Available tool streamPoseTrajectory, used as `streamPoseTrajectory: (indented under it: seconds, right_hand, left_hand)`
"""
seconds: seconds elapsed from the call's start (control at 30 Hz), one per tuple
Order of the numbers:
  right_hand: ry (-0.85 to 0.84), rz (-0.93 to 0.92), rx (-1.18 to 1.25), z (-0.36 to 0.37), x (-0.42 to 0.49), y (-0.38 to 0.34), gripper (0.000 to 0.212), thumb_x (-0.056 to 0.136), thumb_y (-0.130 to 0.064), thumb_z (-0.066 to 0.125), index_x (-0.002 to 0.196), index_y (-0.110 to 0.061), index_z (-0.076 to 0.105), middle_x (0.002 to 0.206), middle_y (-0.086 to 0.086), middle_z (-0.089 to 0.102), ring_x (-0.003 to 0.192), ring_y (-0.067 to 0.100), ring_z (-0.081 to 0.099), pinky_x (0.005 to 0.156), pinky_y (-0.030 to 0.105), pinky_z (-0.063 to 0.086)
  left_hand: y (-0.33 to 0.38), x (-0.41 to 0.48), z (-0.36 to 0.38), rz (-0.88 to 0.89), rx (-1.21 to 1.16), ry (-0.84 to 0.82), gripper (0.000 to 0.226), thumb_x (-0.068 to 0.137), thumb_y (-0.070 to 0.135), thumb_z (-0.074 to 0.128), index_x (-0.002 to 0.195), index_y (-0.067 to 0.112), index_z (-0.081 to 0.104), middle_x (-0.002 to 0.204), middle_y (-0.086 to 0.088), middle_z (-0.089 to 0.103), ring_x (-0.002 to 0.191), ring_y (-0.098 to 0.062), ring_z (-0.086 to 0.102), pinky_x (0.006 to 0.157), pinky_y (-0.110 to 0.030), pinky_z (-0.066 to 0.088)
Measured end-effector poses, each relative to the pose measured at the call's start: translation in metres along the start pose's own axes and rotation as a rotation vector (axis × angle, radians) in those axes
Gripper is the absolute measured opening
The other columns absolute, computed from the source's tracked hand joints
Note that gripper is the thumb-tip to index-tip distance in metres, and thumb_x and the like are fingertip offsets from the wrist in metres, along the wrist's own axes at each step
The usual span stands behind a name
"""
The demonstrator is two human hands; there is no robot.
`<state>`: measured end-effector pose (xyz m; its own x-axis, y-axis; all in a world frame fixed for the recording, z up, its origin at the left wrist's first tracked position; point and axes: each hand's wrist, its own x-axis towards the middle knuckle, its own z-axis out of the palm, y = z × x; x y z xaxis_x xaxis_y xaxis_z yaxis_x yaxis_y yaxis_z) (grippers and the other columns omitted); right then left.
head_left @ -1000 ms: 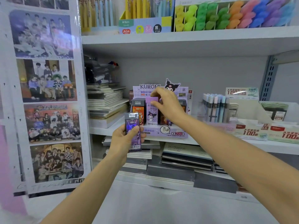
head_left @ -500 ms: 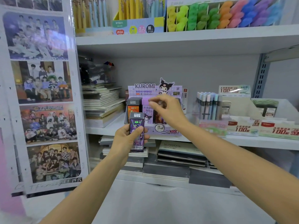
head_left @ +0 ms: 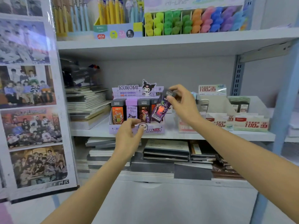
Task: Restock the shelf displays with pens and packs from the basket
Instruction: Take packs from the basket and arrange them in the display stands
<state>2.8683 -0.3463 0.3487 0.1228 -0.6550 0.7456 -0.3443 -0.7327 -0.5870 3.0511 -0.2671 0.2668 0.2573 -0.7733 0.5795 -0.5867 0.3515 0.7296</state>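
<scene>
Pinching a purple pack (head_left: 159,111) by its grey cap with the right hand (head_left: 182,102), thumb and fingertips curled round the top. Tilted, cap leaning right, lower end down at the right end of the Kuromi box (head_left: 154,130), just beside a dark pack (head_left: 144,111). Cannot tell whether seated in the row or only resting against it. Further left in the same front row, upright and edge to edge: a lilac pack (head_left: 131,110) and an orange pack (head_left: 117,112) (one more orange pack half hidden behind the tilted one).

Holding nothing in the left hand (head_left: 129,138): fingers loose, part curled, hovering at the box's front wall by the round 2B sticker. Touching or just clear of it, cannot tell.

Set close to the front edge of the middle shelf (head_left: 90,133), that box, with bare board in front of the notebook stack (head_left: 87,104) on its left and a narrow gap on its right before the white trays (head_left: 252,125). Ample headroom over the header card, up to the underside of the upper shelf (head_left: 161,42). Below the shelf edge, more notebooks (head_left: 166,149) lying flat beneath both forearms. Hemmed at far left by a poster panel (head_left: 29,110), at right by a slotted post (head_left: 237,78).
</scene>
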Motion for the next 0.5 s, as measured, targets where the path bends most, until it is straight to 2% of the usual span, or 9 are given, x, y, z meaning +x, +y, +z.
streamPoseTrajectory:
  seconds: [0.1,0.2,0.27,0.37,0.5]
  right_hand:
    - [0.073,-0.078,-0.113,-0.005,0.009,0.002,0.018,0.093,-0.015,0.061,0.11,-0.018,0.06,0.092,-0.003,0.067,0.083,0.016,0.063,0.077,0.036,0.053]
    - [0.045,-0.15,-0.193,0.001,0.013,0.004,0.017,0.095,-0.014,0.058,0.112,-0.016,0.058,0.092,-0.005,0.064,0.085,0.014,0.062,0.076,0.033,0.053]
    - [0.048,-0.178,-0.216,0.005,0.016,0.005,0.019,0.095,-0.013,0.058,0.114,-0.015,0.059,0.091,-0.007,0.062,0.082,0.012,0.06,0.073,0.028,0.05]
    - [0.048,-0.223,-0.19,0.008,0.021,0.004,0.016,0.094,-0.012,0.059,0.11,-0.015,0.059,0.089,-0.008,0.061,0.079,0.01,0.059,0.073,0.023,0.047]
    - [-0.04,-0.238,-0.249,0.016,0.021,0.009,0.016,0.093,-0.011,0.06,0.109,-0.014,0.058,0.093,-0.005,0.064,0.082,0.011,0.058,0.077,0.029,0.051]
  left_hand:
    - [-0.002,0.0,0.007,0.232,0.268,-0.049,0.03,0.093,0.018,0.061,0.123,0.014,0.06,0.137,-0.004,0.053,0.133,-0.021,0.041,0.11,-0.032,0.029]
    - [-0.009,-0.001,0.012,0.345,0.493,-0.148,0.046,0.095,0.025,0.06,0.139,0.015,0.05,0.156,-0.004,0.033,0.145,-0.023,0.026,0.12,-0.04,0.017]
    - [-0.016,-0.001,0.013,0.388,0.589,-0.187,0.053,0.096,0.027,0.057,0.145,0.017,0.041,0.16,-0.002,0.023,0.147,-0.021,0.021,0.122,-0.041,0.009]
    - [-0.022,-0.001,0.011,0.437,0.659,-0.195,0.058,0.094,0.025,0.058,0.148,0.019,0.035,0.16,-0.001,0.021,0.146,-0.019,0.023,0.123,-0.042,0.006]
    - [-0.025,0.002,0.013,0.451,0.717,-0.181,0.061,0.093,0.025,0.058,0.149,0.022,0.034,0.159,-0.001,0.022,0.143,-0.02,0.025,0.122,-0.044,0.007]
